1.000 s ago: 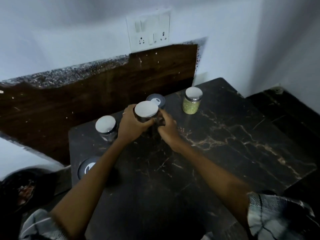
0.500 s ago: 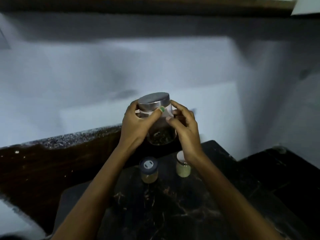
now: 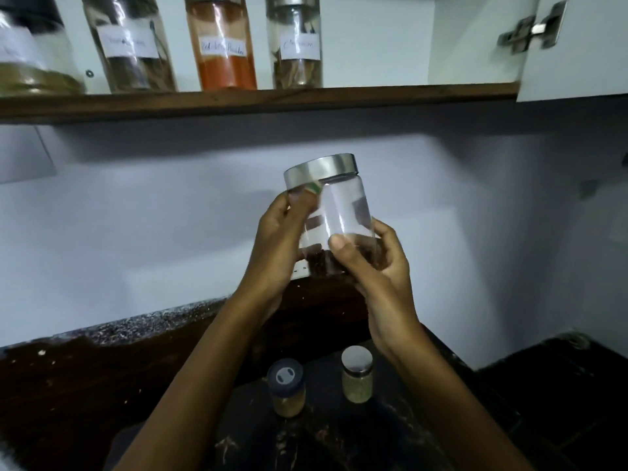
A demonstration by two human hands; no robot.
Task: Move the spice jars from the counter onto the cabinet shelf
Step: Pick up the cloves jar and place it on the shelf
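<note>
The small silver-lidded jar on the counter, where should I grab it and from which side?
Take the small jar by its round glass sides just under the lid, coming from above and the right. It stands upright, apart from the dark-lidded jar on its left, and the right hand is nearest.

White paper labels with handwriting on four shelf jars; writing mostly blurred. Orange-powder jar label looks like "Red Chilli Powder" but unsure; jar right of it has a word starting with "C", rest illegible. Labels on the brown-stuff jar and far-left jar can't be read.
</note>
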